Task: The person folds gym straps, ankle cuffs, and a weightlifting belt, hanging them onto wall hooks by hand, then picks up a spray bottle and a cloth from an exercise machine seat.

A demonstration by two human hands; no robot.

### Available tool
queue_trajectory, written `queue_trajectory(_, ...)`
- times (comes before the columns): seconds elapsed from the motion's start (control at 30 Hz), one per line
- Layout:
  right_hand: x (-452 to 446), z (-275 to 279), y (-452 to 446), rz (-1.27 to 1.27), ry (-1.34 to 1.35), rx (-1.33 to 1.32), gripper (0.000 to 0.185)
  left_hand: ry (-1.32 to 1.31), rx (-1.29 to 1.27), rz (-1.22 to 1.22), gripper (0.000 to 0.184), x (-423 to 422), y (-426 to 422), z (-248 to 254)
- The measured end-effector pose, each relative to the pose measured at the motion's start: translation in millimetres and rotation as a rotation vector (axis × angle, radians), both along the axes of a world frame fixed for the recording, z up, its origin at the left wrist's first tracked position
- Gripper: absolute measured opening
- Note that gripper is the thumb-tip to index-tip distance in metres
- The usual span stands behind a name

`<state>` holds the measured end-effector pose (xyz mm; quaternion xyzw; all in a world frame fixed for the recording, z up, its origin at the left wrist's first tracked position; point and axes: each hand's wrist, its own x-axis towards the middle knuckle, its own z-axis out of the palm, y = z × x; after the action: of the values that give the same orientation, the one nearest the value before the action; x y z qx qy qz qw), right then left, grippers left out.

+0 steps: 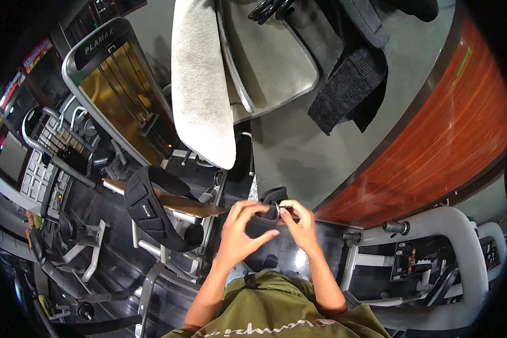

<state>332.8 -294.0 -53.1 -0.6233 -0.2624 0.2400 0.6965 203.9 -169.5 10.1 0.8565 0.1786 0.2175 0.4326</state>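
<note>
My right hand [302,230] pinches a small black strap-like item [274,196] between thumb and fingertips, in front of my waist. A shiny ring-like part shows at its edge; its exact kind is unclear. Close beside it on the left, my left hand [238,239] is open, thumb and fingers apart and curved toward the item. Whether its fingertips touch the item I cannot tell. Above both hands hang a white cloth [201,84], a grey cloth [273,65] and a black strap [352,84].
A black padded belt [152,211] rests over a wooden board [191,207] at left. Beyond it stands a weight machine [73,72] marked PLAMAX. A reddish wooden panel [434,152] curves along the right, above a grey machine frame [472,253]. Dark flooring [118,242] lies below.
</note>
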Motion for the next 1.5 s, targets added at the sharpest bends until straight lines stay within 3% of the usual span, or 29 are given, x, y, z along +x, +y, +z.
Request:
queue_trajectory(0.03,0.0,5.2,-0.8,0.034,-0.078,-0.051,0.017,-0.195,0.325,-0.030,0.039,6.1,1.1,5.5)
queue_trajectory(0.07,-0.1,9.1,-1.3,0.067,-0.157,-0.103,0.017,-0.141,0.273,-0.134,0.050,10.5,4.3,3.9)
queue_trajectory(0.2,0.9,17.8,-3.1,0.080,-0.029,-0.030,0.017,-0.136,0.075,-0.270,0.051,26.7,17.1,-24.1)
queue_trajectory(0.4,11.4,26.2,-15.8,0.055,0.155,0.075,0.013,-0.209,-0.015,-0.178,0.045,23.0,22.7,-25.0)
queue_trajectory(0.63,41.1,65.0,-36.2,-0.194,0.265,0.251,0.018,-0.218,-0.045,-0.186,0.043,14.1,46.4,-28.7)
queue_trajectory(0.9,55.2,88.2,-40.9,-0.139,0.279,0.290,0.023,-0.265,-0.119,-0.191,0.042,11.4,57.8,-36.4)
queue_trajectory(0.97,52.5,87.3,-38.6,-0.138,0.319,0.305,0.026,-0.202,-0.382,-0.165,0.040,9.6,57.7,-45.1)
queue_trajectory(1.0,52.8,84.0,-38.1,-0.137,0.320,0.305,0.026,-0.202,-0.382,-0.164,0.040,9.7,57.4,-50.2)
queue_trajectory(1.1,51.9,75.4,-36.5,-0.098,0.356,0.319,0.029,-0.318,-0.487,-0.191,0.040,12.9,53.0,-62.9)
queue_trajectory(1.23,44.2,70.3,-33.4,-0.084,0.413,0.320,0.027,-0.591,-0.824,-0.218,0.036,22.8,46.6,-66.9)
queue_trajectory(1.5,27.6,51.0,-39.6,-0.041,0.498,0.298,0.016,-0.798,-1.192,-0.147,0.027,44.1,46.8,-47.4)
